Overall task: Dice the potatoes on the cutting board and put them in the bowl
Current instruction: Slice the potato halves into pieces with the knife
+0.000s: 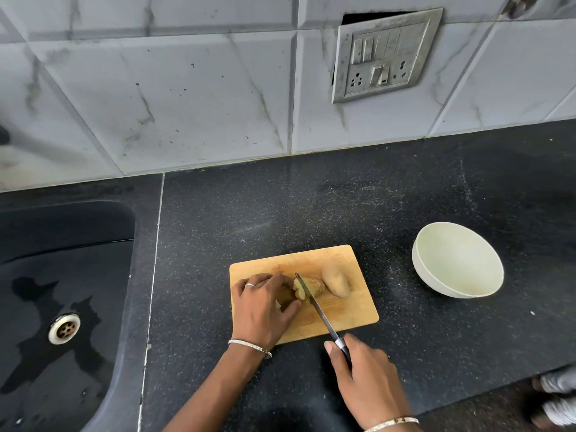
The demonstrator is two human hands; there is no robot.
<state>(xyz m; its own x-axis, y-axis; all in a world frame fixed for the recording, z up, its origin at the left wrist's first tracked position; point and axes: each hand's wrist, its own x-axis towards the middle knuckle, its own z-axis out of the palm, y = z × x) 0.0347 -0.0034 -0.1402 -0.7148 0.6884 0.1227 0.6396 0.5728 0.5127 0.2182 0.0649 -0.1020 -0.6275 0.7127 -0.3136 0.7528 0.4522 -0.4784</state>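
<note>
Now — left hand [265,302] grips cut potato [316,288] | right hand [364,378] grips knife [314,304] — blade in potato

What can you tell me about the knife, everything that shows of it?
The knife has a slim, straight, silvery blade, seemingly metal, and a dark handle with a metal collar. The right hand grips the handle just off the near edge of the cutting board. The blade slants away from the person, its far part set into the partly sliced potato, which the left hand steadies.
</note>
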